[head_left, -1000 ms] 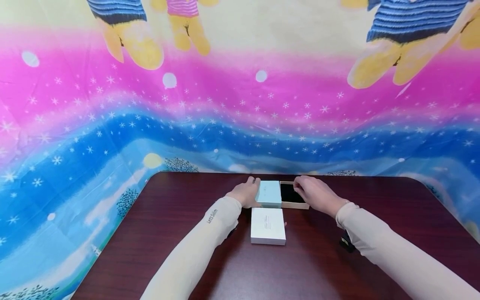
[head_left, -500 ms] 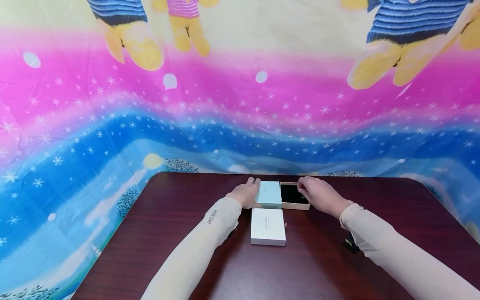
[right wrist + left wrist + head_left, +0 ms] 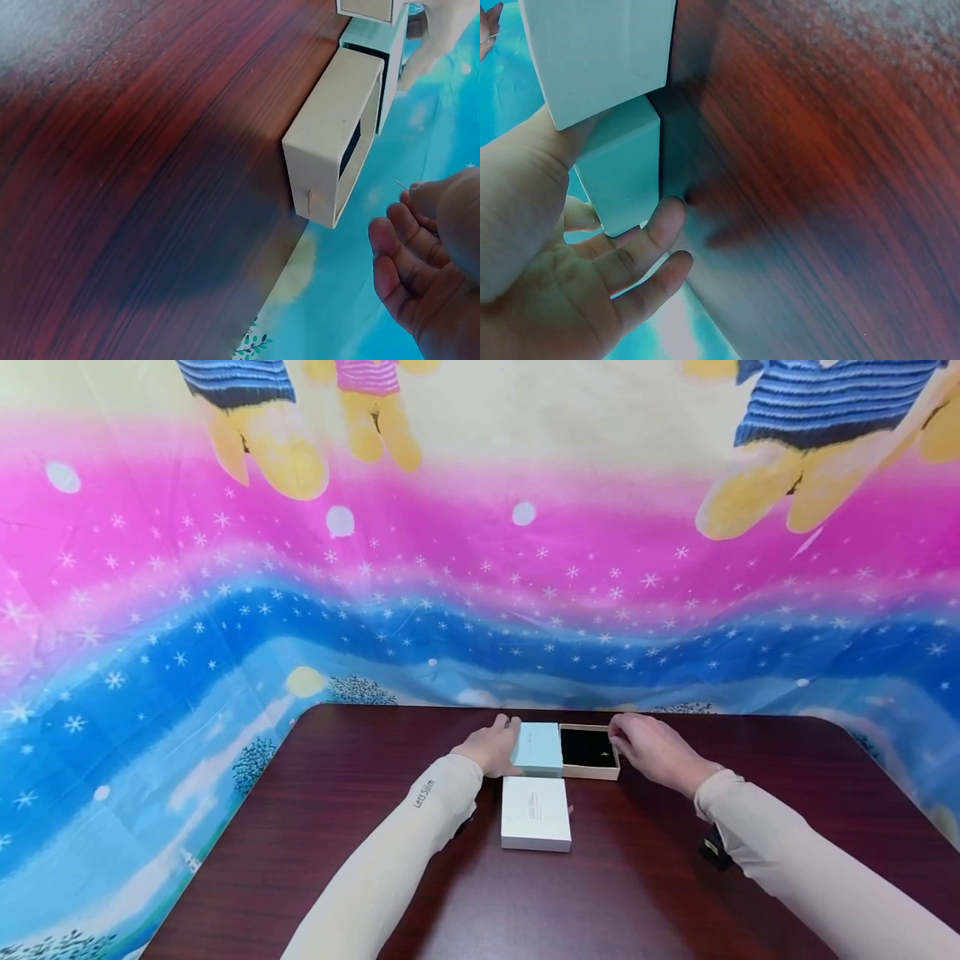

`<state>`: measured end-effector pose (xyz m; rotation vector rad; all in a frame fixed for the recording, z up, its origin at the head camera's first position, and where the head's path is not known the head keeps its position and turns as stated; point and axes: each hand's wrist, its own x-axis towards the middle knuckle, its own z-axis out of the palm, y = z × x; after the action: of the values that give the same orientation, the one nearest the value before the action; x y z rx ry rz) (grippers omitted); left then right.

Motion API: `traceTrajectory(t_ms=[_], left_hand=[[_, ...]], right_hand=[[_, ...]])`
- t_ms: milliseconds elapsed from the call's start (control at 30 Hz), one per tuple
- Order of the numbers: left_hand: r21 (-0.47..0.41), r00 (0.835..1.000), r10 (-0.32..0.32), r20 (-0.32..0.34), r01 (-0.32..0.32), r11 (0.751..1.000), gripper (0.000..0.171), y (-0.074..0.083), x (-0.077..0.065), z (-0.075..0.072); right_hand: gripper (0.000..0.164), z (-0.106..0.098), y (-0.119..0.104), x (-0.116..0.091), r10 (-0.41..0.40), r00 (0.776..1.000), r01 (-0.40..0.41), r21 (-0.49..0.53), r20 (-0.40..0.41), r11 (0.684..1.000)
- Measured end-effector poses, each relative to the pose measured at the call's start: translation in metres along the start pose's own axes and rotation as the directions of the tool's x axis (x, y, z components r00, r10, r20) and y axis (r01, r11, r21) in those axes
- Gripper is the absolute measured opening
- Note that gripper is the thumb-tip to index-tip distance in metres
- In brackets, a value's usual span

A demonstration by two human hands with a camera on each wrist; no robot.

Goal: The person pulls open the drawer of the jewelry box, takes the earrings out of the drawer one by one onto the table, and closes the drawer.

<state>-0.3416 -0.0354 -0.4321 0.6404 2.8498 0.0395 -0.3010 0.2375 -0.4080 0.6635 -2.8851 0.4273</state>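
Note:
A pale mint box sleeve [image 3: 538, 747] lies near the far table edge. My left hand [image 3: 491, 747] grips its left end, thumb on the near side and fingers on the far side. A cream drawer tray [image 3: 590, 772] sticks out of the sleeve's right end. On its black insert [image 3: 583, 747] shows a tiny shiny thing [image 3: 606, 754], too small to tell. My right hand [image 3: 651, 750] is just right of the tray. In the right wrist view, its thumb and forefinger pinch a thin wire-like strand [image 3: 401, 184]; the other fingers are loosely curled.
A white lettered box [image 3: 536, 812] lies just in front of the mint sleeve, a small pink tab at its right side. Dark reddish-brown wood covers the table [image 3: 345, 827]. A printed cloth [image 3: 465, 568] hangs behind the far edge.
My right hand has moved a little to the right, away from the tray's middle. More of the black insert and its tiny shiny spot now show. The left hand has stayed put.

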Motion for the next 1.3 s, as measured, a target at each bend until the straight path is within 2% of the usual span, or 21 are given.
traceTrajectory(t_ms=[600, 1300], left_hand=[[-0.011, 1.000, 0.003, 0.007, -0.003, 1.000, 0.097, 0.001, -0.002, -0.001], [-0.014, 1.000, 0.002, 0.007, -0.002, 1.000, 0.098, -0.003, 0.002, 0.001]], right_hand=[[0.006, -0.001, 0.013, -0.008, 0.003, 0.999, -0.002, 0.016, -0.049, 1.000], [0.005, 0.003, 0.033, -0.017, 0.041, 0.998, -0.041, 0.013, -0.038, 0.999]])
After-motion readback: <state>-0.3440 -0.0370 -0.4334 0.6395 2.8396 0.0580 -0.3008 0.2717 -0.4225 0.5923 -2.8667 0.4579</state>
